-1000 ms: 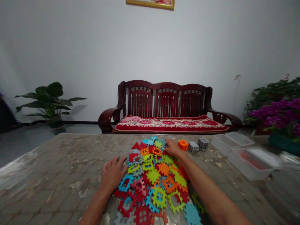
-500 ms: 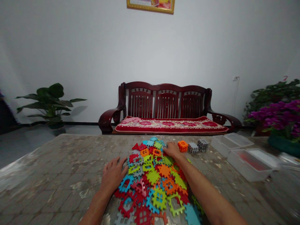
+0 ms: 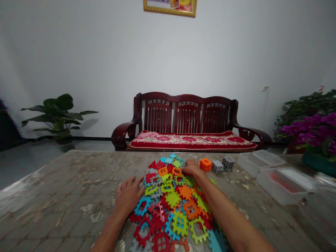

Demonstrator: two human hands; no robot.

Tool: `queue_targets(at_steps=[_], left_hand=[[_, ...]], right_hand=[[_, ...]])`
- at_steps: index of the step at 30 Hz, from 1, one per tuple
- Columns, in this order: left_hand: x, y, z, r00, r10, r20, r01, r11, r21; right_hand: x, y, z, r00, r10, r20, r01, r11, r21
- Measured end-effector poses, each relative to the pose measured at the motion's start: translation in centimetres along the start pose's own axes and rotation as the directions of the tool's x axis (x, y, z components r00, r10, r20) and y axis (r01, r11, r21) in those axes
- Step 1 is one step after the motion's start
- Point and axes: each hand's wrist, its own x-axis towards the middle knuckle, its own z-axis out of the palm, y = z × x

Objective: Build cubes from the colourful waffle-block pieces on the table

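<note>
A heap of flat, toothed plastic tiles (image 3: 170, 199) in red, blue, green, orange and grey lies on the table in front of me. My left hand (image 3: 127, 197) rests palm down at the heap's left edge, its fingers spread and touching a blue tile. My right hand (image 3: 192, 168) reaches across the heap to its far side, fingers curled down onto the tiles there; what they grip, if anything, is hidden. Just right of it stand three small assembled cubes: an orange cube (image 3: 205, 164) and two grey cubes (image 3: 217, 166), (image 3: 228, 163).
The table (image 3: 65, 196) has a mottled brown, shiny top. Two clear plastic boxes (image 3: 285, 180) sit at its right. Purple flowers (image 3: 313, 131) stand at the far right. Beyond the table are a dark wooden bench (image 3: 187, 122) and a potted plant (image 3: 59, 117).
My right hand has drawn slightly left along the far edge of the heap. The view has tilted a little. My left hand stays put.
</note>
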Motion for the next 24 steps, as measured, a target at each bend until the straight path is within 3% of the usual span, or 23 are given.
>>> queue_targets(at_steps=[6, 10, 15, 24], left_hand=[[0.0, 0.0, 0.0, 1.0, -0.003, -0.006, 0.003, 1.0, -0.003], [0.0, 0.0, 0.1, 1.0, -0.007, -0.007, 0.007, 1.0, -0.004], [0.1, -0.1, 0.3, 1.0, -0.006, -0.014, 0.006, 1.0, -0.013], [0.4, -0.3, 0.6, 1.0, -0.002, -0.03, 0.0, 0.999, -0.039]], right_hand=[[0.2, 0.1, 0.2, 1.0, 0.005, 0.001, -0.005, 0.996, 0.09], [0.0, 0.2, 0.7, 0.998, -0.014, -0.062, 0.035, 0.939, 0.343], [-0.3, 0.8, 0.3, 0.976, -0.149, -0.157, 0.21, 0.827, 0.522], [-3.0, 3.3, -1.0, 0.928, -0.359, -0.097, 0.333, 0.689, 0.644]])
